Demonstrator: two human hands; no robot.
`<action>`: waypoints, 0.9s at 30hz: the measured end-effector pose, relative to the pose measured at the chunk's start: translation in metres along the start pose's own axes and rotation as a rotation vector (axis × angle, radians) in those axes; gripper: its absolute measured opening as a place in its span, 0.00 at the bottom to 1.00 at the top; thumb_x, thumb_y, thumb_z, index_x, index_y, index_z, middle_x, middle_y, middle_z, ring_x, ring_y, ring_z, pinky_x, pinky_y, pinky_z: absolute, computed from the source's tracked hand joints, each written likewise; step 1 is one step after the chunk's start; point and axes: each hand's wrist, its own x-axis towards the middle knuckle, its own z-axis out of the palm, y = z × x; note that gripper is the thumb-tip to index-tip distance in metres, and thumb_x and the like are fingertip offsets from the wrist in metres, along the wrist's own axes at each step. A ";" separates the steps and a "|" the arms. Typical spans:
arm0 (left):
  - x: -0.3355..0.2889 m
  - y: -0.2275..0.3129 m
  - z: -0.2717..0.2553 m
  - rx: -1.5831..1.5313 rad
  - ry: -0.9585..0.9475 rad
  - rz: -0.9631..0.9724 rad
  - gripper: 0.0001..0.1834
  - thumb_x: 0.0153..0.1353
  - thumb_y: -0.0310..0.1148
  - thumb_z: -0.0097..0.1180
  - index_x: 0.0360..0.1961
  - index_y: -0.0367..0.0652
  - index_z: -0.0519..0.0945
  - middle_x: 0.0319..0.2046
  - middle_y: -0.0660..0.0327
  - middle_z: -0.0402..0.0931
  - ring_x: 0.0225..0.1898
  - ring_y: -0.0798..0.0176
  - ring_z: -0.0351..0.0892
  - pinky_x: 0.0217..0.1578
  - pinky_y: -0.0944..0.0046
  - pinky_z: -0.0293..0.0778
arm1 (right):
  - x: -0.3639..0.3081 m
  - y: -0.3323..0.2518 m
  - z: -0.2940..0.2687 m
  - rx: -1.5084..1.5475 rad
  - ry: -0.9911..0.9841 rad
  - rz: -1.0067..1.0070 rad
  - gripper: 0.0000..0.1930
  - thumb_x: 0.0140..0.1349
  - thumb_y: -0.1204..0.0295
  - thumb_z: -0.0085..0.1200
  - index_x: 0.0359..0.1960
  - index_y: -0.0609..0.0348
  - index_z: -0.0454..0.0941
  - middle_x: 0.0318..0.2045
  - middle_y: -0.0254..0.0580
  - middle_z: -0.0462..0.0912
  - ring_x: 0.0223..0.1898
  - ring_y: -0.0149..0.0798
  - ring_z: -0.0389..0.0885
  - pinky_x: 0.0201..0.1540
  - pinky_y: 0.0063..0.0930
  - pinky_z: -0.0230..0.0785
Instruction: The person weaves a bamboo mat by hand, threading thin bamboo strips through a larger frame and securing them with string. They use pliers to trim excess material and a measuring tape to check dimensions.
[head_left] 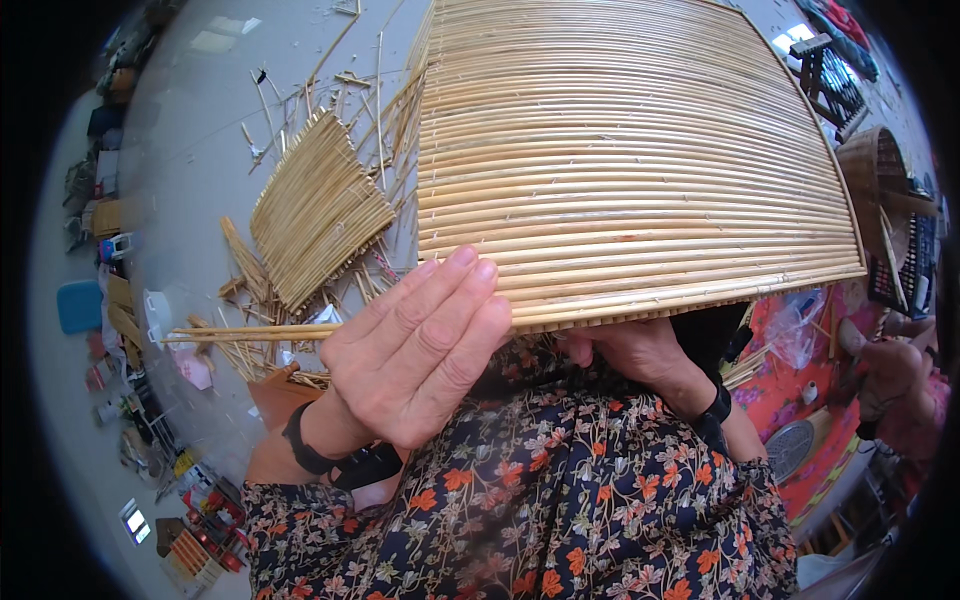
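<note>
A large mat of straw-coloured stalks [620, 180], bound side by side with fine thread, slopes up and away from me. My left hand [425, 345] lies over its near left corner, fingers straight and close together on top, thumb hidden. Thin stalks [250, 332] stick out leftward from beneath this hand. Under the mat's near edge is my right hand [650, 360], closed at the edge, with most of its fingers hidden by the mat. A smaller stalk mat [320, 210] lies to the left on the floor.
Loose stalk pieces [375, 110] litter the grey floor [215, 140]. At the right are a woven basket [875, 185], a black rack [830, 80], a clear plastic bag [795, 330] and a red patterned cloth [790, 390]. Another person [900, 380] is beside them. Household items line the far left.
</note>
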 end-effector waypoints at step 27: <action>-0.001 0.009 0.008 0.085 0.091 0.002 0.11 0.58 0.26 0.64 0.42 0.34 0.84 0.41 0.49 0.86 0.46 0.50 0.88 0.47 0.57 0.85 | -0.005 0.005 -0.015 -0.162 0.019 -0.255 0.19 0.62 0.77 0.68 0.54 0.64 0.82 0.48 0.44 0.87 0.44 0.34 0.86 0.42 0.30 0.83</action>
